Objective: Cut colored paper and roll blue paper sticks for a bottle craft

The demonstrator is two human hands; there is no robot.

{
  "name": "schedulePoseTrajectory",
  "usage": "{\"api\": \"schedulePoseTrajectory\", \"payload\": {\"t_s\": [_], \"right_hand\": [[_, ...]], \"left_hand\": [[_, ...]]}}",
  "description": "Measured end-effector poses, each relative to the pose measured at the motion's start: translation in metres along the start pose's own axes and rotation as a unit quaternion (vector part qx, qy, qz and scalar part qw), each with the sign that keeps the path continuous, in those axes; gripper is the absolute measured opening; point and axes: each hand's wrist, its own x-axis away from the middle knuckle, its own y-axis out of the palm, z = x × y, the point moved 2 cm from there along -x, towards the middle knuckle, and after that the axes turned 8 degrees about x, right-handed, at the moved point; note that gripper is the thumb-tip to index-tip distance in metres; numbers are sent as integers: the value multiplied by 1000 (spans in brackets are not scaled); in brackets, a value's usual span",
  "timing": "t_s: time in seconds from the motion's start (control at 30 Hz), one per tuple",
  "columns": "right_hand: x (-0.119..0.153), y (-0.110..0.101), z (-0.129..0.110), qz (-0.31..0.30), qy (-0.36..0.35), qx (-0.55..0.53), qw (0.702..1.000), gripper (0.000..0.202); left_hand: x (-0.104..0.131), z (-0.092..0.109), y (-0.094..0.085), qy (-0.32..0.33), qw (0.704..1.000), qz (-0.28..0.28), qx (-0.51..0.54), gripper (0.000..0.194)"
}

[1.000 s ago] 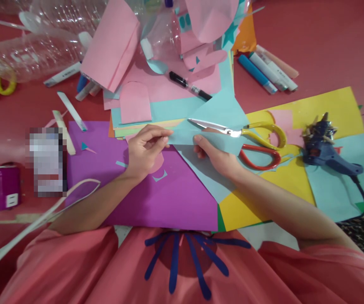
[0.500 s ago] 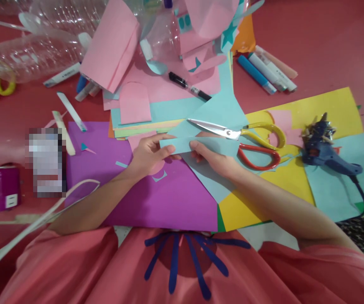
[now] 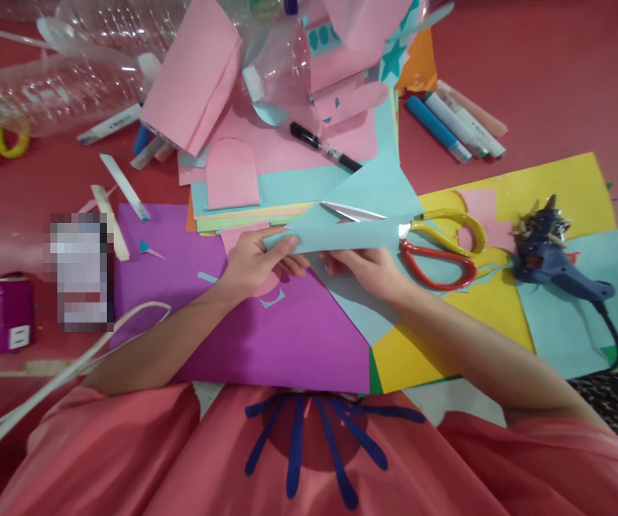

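Note:
My left hand (image 3: 255, 264) pinches the left end of a light blue paper strip (image 3: 341, 235) between thumb and fingers. Under the strip's right part is my right hand (image 3: 365, 269), its fingers partly hidden by the paper, so its grip cannot be made out. Just behind the strip lie scissors (image 3: 443, 269) with one yellow and one red handle, their blades pointing left and partly covered by it. Beneath them is a larger light blue sheet (image 3: 389, 186). Small blue cut-offs (image 3: 272, 297) rest on the purple sheet (image 3: 282, 351) near my left hand.
A blue glue gun (image 3: 561, 272) lies at the right on blue and yellow sheets (image 3: 470, 337). Markers (image 3: 438, 129), clear plastic bottles (image 3: 62, 89) and pink paper (image 3: 193, 79) are farther back. A phone (image 3: 80, 272) and white cable (image 3: 88, 351) are at the left.
The strip's right part has swung up and now covers more of the scissors' blades. My right thumb has left the strip's top face, and that hand has dropped below its lower edge.

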Motion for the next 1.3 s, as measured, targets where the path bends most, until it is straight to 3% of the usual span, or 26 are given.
{"api": "schedulePoseTrajectory", "payload": {"t_s": [0.23,0.37,0.47,0.63,0.77,0.93,1.13,1.3], "right_hand": [[0,-2,-2,5,-3,-13,1000,28],[1,1,-5,-17,-47,9,999,37],[0,3,-6,-21,-43,22,999,43],[0,3,-4,-13,-33,49,998,48],[0,3,-3,-12,-23,57,998,48],[1,3,-3,-8,-28,65,997,47],[1,3,0,-3,-22,57,998,47],[0,2,-2,26,-29,40,998,45]], "left_hand": [[0,3,4,-21,999,-1,29,46],[-2,3,5,20,999,-9,31,44],[-1,4,4,42,999,2,-18,44],[0,1,3,1,1000,5,-24,46],[-1,-6,2,-22,997,-22,67,43],[2,-7,-3,58,995,-86,-2,32],[3,-3,1,34,996,-85,11,41],[0,0,7,8,996,-39,74,53]]}}
